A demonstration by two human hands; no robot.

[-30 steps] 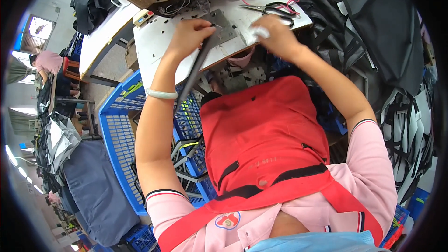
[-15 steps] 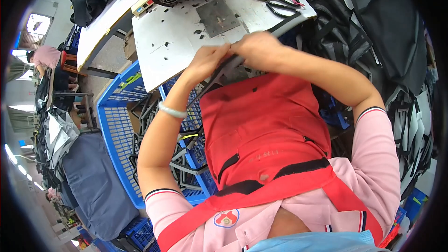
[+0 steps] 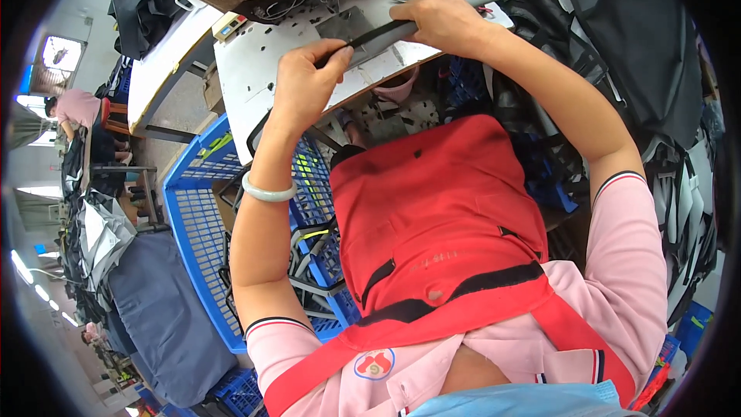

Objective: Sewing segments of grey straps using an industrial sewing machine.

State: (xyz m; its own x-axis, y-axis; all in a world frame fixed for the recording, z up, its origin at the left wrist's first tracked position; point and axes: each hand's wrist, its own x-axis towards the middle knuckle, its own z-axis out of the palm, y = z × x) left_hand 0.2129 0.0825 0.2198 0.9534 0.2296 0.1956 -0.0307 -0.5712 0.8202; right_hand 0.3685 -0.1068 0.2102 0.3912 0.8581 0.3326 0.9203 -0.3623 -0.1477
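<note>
Gripping one strip (image 3: 384,33), two hands (image 3: 302,83) (image 3: 449,22)

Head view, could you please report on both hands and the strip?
Left hand pinching the black-and-grey strip. Right hand gripping it farther right. Strip spans above the white table, partly hiding the grey plate.

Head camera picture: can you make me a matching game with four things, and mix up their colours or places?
Things:
1. bracelet
2. apron
3. big basket
4. long strip

Colours or places:
A. plain red
B. held in the left hand and the right hand
C. around the left forearm
D. blue, with lots of little holes in its side

Right pairs: 1-C, 2-A, 3-D, 4-B
</note>
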